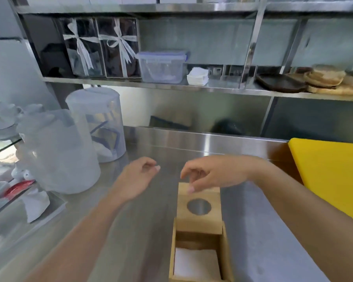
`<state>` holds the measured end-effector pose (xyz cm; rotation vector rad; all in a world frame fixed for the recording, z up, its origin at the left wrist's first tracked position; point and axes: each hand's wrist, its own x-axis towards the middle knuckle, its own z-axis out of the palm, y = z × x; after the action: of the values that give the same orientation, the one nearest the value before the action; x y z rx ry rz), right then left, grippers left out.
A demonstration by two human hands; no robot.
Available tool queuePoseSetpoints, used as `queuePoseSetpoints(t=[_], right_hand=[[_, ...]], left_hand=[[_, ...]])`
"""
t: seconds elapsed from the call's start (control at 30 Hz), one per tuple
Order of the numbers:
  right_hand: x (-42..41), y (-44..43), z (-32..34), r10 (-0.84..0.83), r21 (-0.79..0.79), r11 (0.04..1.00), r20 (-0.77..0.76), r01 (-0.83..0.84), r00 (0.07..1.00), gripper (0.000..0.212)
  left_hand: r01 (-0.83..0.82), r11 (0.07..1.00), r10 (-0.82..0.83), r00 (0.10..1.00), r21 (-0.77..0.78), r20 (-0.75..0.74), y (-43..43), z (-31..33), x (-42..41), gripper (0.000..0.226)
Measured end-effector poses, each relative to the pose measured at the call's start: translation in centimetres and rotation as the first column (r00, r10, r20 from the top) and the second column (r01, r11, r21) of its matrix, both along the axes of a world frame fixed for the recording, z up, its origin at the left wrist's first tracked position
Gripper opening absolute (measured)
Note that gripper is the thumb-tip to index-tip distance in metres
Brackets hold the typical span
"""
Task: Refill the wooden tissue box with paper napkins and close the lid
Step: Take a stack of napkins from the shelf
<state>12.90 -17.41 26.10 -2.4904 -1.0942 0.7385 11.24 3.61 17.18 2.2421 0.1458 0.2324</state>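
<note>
A wooden tissue box (226, 255) stands open at the near edge of the steel counter, with white paper napkins (196, 263) lying inside it. Its lid (212, 215), with a round hole, is tilted up at the far side of the box. My right hand (214, 174) pinches the lid's top edge with thumb and fingers. My left hand (137, 178) hovers over the counter to the left of the lid, fingers loosely curled, holding nothing. A stack of white napkins (198, 76) sits on the shelf above the counter.
Two large translucent plastic jugs (59, 151) stand on the counter's left. A yellow cutting board (332, 169) lies at the right. The shelf carries a clear plastic container (161, 66), ribbon-tied boxes (102, 47) and wooden plates (281, 82).
</note>
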Motion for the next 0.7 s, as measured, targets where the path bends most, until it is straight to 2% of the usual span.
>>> queuePoseSetpoints(t=[0.07, 0.13, 0.2, 0.3, 0.5, 0.6, 0.7], right_hand=[[2.7, -0.4, 2.1, -0.102, 0.132, 0.987, 0.05, 0.094, 0.994, 0.032], [5.6, -0.7, 3.9, -0.212, 0.268, 0.946, 0.076, 0.184, 0.974, 0.025], [8.7, -1.2, 5.5, -0.285, 0.337, 0.912, 0.112, 0.233, 0.952, 0.023], [13.4, -1.7, 7.3, -0.364, 0.403, 0.866, 0.1, 0.297, 0.926, 0.021], [23.0, -1.0, 8.9, -0.513, 0.52, 0.748, 0.059, 0.413, 0.856, 0.016], [27.1, -0.4, 8.4, -0.586, 0.578, 0.668, 0.019, 0.469, 0.81, 0.013], [30.6, 0.0, 7.2, -0.647, 0.615, 0.581, -0.049, 0.533, 0.761, 0.018]], left_hand=[[0.014, 1.0, -0.016, 0.996, 0.02, 0.093, 0.2, 4.1, 2.8, 0.016], [0.042, 0.998, -0.036, 0.989, -0.036, 0.143, 0.1, 7.8, 5.6, 0.01], [0.101, 0.984, -0.077, 0.983, -0.144, 0.167, -0.2, 11.1, 8.5, 0.007], [0.132, 0.981, -0.105, 0.977, -0.143, 0.183, -0.5, 14.6, 12.8, 0.008], [0.139, 0.99, -0.136, 0.979, -0.012, 0.15, -0.4, 17.3, 22.4, 0.016], [0.121, 0.991, -0.111, 0.983, -0.06, 0.148, -0.1, 17.5, 26.7, 0.015], [0.136, 0.975, -0.112, 0.984, -0.175, 0.138, -0.3, 17.0, 30.6, 0.01]])
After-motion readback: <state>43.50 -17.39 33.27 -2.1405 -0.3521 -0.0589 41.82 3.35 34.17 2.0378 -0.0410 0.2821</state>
